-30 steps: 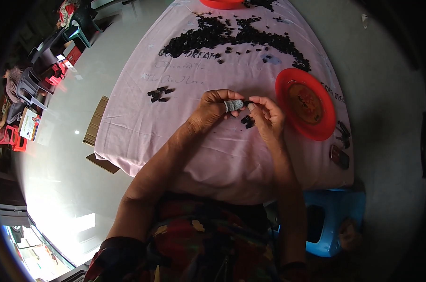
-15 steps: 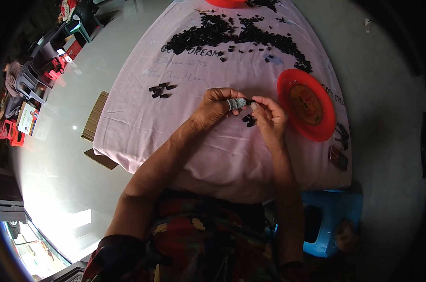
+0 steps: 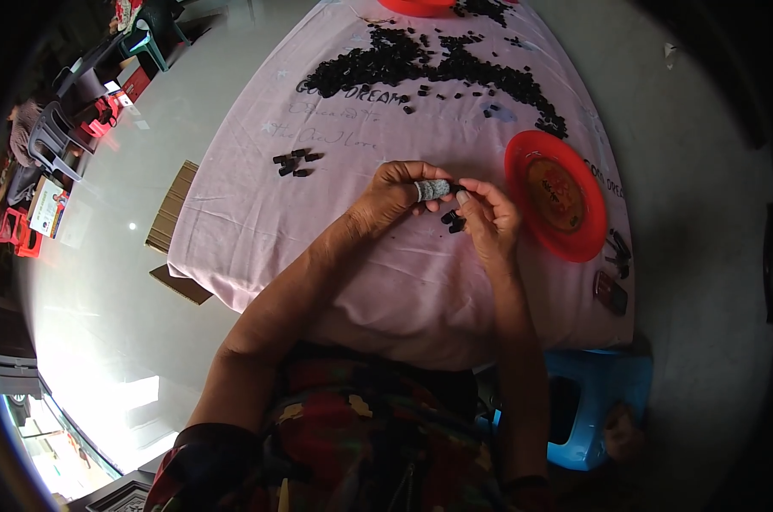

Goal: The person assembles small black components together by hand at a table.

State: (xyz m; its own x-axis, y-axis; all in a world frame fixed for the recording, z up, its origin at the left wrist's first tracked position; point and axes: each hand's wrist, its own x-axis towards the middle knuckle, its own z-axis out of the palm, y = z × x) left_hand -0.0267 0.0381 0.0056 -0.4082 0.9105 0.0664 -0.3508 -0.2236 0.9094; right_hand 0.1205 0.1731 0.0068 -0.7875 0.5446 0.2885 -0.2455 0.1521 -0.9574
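The left hand (image 3: pixel 382 198) and right hand (image 3: pixel 494 220), nearly together, pinch a small black piece (image 3: pixel 455 187) above the worktop (image 3: pixel 344 277); their slight fingertip hold could let it drop among loose pieces (image 3: pixel 452 222).

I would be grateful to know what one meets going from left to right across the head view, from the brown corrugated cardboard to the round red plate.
Brown corrugated cardboard, loose group of small, short black pieces, the person's left hand, the person's right hand, round red plate.
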